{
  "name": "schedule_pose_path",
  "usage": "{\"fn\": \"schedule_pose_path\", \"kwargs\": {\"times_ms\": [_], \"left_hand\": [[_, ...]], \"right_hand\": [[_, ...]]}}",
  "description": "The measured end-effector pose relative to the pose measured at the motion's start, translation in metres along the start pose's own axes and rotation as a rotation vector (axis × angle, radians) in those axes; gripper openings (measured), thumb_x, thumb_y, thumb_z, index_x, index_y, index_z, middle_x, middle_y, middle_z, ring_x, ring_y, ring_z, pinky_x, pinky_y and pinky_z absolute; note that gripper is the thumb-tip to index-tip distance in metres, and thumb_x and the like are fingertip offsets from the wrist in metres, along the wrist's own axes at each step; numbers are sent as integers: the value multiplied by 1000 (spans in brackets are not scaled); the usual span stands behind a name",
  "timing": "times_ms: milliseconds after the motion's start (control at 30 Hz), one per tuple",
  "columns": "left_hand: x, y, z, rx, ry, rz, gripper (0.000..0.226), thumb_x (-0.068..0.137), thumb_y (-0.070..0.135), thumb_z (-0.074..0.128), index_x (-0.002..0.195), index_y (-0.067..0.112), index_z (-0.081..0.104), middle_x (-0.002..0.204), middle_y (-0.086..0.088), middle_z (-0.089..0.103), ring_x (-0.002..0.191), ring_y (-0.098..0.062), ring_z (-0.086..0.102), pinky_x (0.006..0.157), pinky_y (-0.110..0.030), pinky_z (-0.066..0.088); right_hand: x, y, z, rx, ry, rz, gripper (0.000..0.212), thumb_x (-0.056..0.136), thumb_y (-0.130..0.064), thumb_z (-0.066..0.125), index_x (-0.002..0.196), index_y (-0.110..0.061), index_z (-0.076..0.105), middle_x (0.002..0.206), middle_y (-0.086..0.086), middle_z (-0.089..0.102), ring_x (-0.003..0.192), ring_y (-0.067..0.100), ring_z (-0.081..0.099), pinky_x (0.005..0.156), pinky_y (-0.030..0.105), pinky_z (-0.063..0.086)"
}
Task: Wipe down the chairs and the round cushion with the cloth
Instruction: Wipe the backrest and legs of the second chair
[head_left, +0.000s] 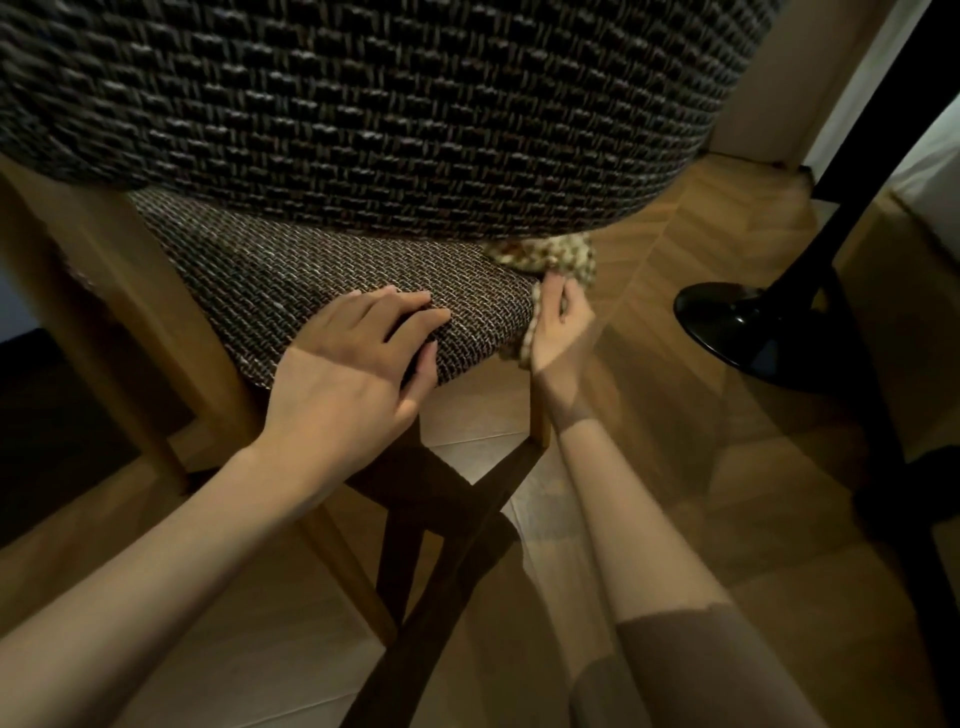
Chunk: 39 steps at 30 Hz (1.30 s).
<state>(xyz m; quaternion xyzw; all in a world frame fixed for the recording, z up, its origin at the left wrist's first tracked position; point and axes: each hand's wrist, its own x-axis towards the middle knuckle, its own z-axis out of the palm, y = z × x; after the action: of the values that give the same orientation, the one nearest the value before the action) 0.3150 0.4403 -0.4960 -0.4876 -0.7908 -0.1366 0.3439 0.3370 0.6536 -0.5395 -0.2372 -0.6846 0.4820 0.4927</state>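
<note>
Head view: left hand (358, 353) lies flat, fingers spread, on the near edge of the chair seat (291, 275), apparently steadying it. Right hand (558, 327) grips the cloth (566, 257) against the seat's right edge to wipe it.

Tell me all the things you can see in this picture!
chair: one, dark woven fabric on a light wooden frame, fills the top and left
seat: one, brown-grey weave, middle, part of the chair
cloth: one, cream with brown speckles, at the seat's right edge
floor: one, brown wood in a zigzag pattern, below and to the right
round base: one, shiny black, on the floor at the right, with a dark post rising from it
left grip: one, bare hand, resting on the seat's front edge
right grip: one, bare hand, holding the cloth against the seat's side
</note>
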Motion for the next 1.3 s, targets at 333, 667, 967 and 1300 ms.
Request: {"fn": "schedule_pose_path", "kwargs": {"times_ms": [333,667,967,1300], "left_hand": [[-59,-26,-27,35,220,-118,24,94,27,56,105,7,65,108,-14,63,103,-29,52,82,-40,37],[-88,-69,-32,94,281,-171,17,94,19,58,110,14,57,132,-4,46,116,-28,36,87,-45,26],[-112,-92,-41,-250,352,-515,22,89,9,53,110,6,48,104,-19,51,94,-25,45,83,-25,35],[-152,-115,-104,-320,-109,-1117,30,91,8,54,121,14,53,117,-2,58,108,-16,52,81,-19,34]], "right_hand": [[-155,-71,31,-90,-119,-282,34,94,-28,50,67,-9,57,67,-3,53,61,8,48,56,19,34],[-183,-77,44,-139,-198,-449,25,94,-23,53,81,-5,66,69,-3,53,63,4,47,56,15,32],[-185,-120,68,-118,-511,-546,34,96,-27,49,73,-5,60,68,2,56,62,13,53,54,31,44],[-221,-183,113,-187,-966,5,23,96,-22,54,73,-21,51,70,-8,54,67,3,51,61,20,36]]}}
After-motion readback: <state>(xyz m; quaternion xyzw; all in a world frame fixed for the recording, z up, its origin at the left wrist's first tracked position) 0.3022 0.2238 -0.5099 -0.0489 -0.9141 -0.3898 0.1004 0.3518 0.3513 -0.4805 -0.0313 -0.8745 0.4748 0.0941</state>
